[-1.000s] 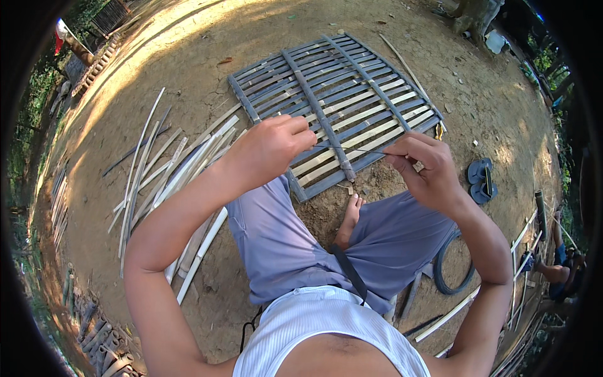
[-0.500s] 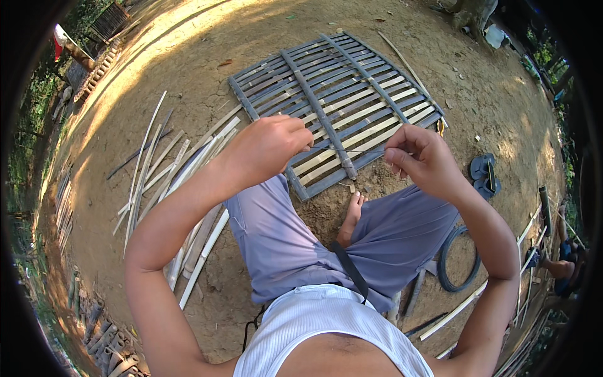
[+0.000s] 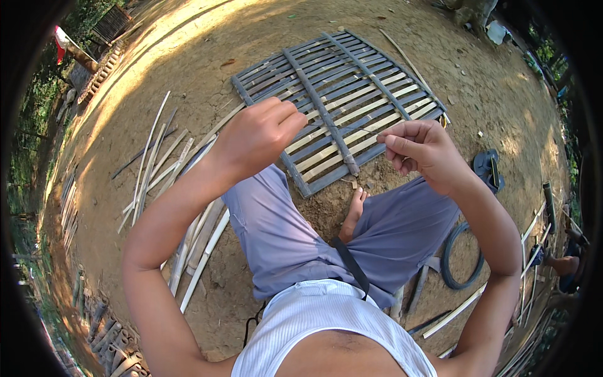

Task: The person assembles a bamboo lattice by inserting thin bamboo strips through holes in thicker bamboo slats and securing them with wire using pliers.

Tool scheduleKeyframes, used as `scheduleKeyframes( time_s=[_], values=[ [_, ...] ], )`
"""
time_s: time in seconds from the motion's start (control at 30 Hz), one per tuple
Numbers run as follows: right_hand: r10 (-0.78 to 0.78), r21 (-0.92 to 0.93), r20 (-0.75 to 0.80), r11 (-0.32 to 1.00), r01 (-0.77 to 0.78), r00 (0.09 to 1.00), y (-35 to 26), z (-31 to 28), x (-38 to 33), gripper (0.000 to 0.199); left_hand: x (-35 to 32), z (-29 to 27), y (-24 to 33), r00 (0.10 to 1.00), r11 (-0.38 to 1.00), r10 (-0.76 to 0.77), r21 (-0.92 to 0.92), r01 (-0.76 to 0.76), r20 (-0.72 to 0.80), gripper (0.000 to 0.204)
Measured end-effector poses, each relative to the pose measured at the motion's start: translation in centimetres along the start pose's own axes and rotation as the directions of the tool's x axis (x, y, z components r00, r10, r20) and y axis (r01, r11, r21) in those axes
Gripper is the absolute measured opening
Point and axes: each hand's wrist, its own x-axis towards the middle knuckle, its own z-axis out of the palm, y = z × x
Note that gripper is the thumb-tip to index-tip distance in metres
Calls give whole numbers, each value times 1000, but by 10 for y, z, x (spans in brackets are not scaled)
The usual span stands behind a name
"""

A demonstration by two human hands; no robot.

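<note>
The left hand is curling into a narrow fist, knuckles up, and the right hand is pinching thumb against forefinger; between them both are holding a thin, dark, flexible wire, stretching across the gap. In this head view the hands are hovering well apart, framing the near part of a slatted, dark-and-pale bamboo panel, which is lying flat ahead of the person. Its near edge is sitting just beyond a bare foot, so room there is running tight, while bare earth is opening wide past the far edge and off to the left.

Underneath, the dry brown dirt ground is showing cracks, crumbs and scattered chips, with sunlight brightening a curved band at the upper left. Long, pale, split bamboo strips are crowding the left knee; a round coil of dark wire is resting by the right one, and a pair of black sandals is lying beyond the right forearm.

As for textures, the panel's slats are running in close parallel rows, some smoky grey, some straw-yellow, with rounded dark bars crossing them.
</note>
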Motion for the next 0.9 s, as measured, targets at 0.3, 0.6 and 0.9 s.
scheduleKeyframes(
  time_s=[0.3,0.6,0.9],
  values=[
    [-798,-745,428,-46,665,424,-21,-16,-11,22,14,-21,6,989,925,-72,-363,115,129,9],
    [-412,-460,109,785,414,904,-17,-15,-22,11,20,-34,16,974,921,-154,-333,202,167,8],
    [-94,-295,53,950,106,994,-11,-27,-14,16,-2,-36,5,968,929,-114,-322,183,223,9]
  ],
)
